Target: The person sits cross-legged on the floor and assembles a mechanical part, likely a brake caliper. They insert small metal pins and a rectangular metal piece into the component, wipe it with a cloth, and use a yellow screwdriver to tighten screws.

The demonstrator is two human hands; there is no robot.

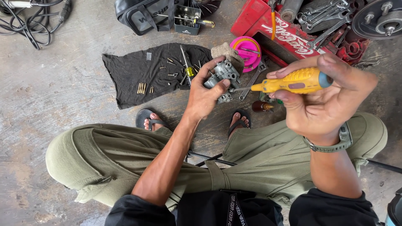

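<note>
The floor [63, 83] is grey, worn concrete with stains. On it lies a black cloth [138, 77] spread flat, near the middle. Black cables [33, 23] lie in the far left corner. A black bag [144, 14] stands at the far edge, and a small box of bits [187, 19] is just beside it. A red crate [284, 35] lies to the right, with a pink round lid [247, 50] just beside it.

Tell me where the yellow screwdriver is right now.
In the head view, right of centre, the yellow screwdriver is gripped in the right hand, its tip at the grey metal part held by the left hand.
</note>
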